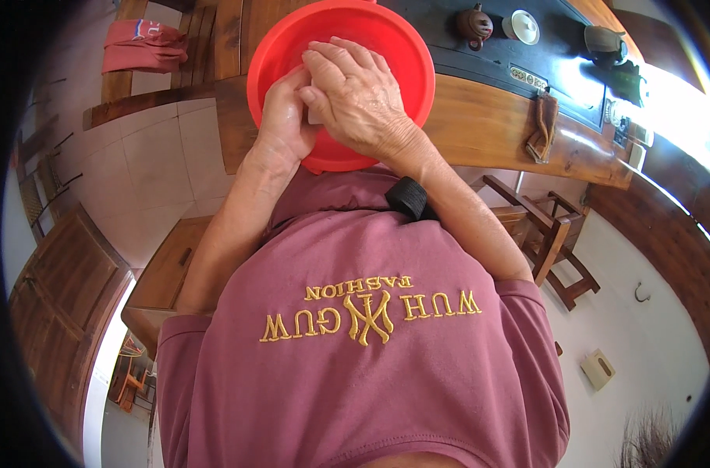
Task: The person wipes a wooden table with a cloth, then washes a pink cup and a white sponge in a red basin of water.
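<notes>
A red plastic basin (416, 64) sits at the near edge of the wooden table, in front of my body. Over it my two hands are pressed together. My left hand (287, 114) is turned partly palm up beneath, its fingers mostly hidden. Across it lies my right hand (355, 88), back upward, fingers together and thumb bent towards the left palm. The skin of both looks wet. A small pale thing (314, 118) shows between the palms below the right thumb; its kind and which hand grips it cannot be told. The basin's bottom is partly covered by the hands.
On the dark tea tray (448, 58) stand a brown clay teapot (475, 26) and a white lidded bowl (523, 27). A brown cloth (543, 126) hangs over the wooden table's edge (478, 117). A wooden stool (551, 234) is at right, a wooden cabinet (162, 263) at left.
</notes>
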A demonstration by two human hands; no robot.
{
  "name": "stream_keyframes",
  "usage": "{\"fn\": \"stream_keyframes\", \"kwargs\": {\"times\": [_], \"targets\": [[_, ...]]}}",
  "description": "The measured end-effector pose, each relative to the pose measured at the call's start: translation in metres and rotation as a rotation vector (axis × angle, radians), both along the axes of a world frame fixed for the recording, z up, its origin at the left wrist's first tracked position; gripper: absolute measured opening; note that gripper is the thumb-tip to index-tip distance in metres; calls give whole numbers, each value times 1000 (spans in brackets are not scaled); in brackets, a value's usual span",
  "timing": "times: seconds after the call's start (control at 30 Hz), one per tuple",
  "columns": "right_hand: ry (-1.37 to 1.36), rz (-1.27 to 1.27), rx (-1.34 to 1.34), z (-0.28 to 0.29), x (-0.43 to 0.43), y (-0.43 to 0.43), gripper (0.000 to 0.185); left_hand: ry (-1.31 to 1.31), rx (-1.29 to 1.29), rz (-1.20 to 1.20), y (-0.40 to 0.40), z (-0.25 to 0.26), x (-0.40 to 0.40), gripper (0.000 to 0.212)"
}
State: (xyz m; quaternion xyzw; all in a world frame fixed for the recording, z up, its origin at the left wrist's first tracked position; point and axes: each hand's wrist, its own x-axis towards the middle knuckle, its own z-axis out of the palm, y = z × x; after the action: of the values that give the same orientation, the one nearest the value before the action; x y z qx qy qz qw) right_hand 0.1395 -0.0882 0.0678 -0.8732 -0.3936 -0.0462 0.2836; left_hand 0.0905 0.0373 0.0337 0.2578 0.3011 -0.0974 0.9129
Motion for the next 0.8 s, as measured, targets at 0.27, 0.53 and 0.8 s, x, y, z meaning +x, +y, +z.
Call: {"fn": "stream_keyframes", "kwargs": {"times": [0.27,0.53,0.8], "targets": [[326,-101,90,4,33,-11,35,-5,15,-98,-3,12,0,27],[1329,-309,282,15,29,-23,52,-94,-142,-172,4,16,-4,31],[1232,-401,322,38,30,-32,48,-40,28,-85,2,20,3,33]]}}
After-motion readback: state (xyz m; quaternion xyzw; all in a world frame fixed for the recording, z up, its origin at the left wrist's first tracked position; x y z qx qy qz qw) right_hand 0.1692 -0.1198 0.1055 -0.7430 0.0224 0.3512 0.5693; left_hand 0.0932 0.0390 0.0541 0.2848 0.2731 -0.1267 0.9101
